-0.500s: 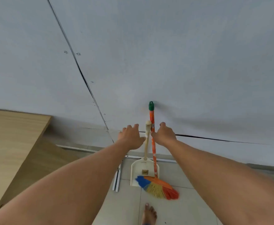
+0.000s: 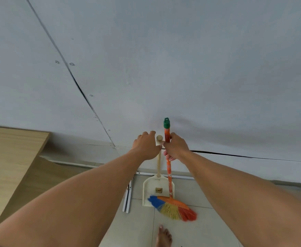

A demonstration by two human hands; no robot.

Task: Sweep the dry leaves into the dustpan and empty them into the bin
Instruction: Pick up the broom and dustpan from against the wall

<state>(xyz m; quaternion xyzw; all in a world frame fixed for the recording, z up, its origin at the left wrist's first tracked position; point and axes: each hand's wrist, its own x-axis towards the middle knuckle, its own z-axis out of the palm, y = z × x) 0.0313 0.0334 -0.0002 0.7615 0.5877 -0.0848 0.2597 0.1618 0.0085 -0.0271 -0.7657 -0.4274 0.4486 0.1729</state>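
A broom [image 2: 169, 172] with an orange handle, green cap and blue, yellow and red bristles leans against the pale wall. My right hand [image 2: 176, 147] is wrapped around its handle just below the cap. Beside it stands a cream dustpan [image 2: 156, 190] with a long cream handle, pan on the floor. My left hand [image 2: 146, 146] is at the top of that handle, fingers spread and touching it, not closed around it. No leaves and no bin are in view.
A wooden board [image 2: 12, 157] leans at the left. A white rail [image 2: 127, 198] lies on the tiled floor left of the dustpan. My bare foot [image 2: 163, 237] is at the bottom edge. A dark crack runs along the wall [image 2: 199, 68].
My right hand has closed around the broom handle. My left hand has moved slightly closer to the top of the dustpan handle.
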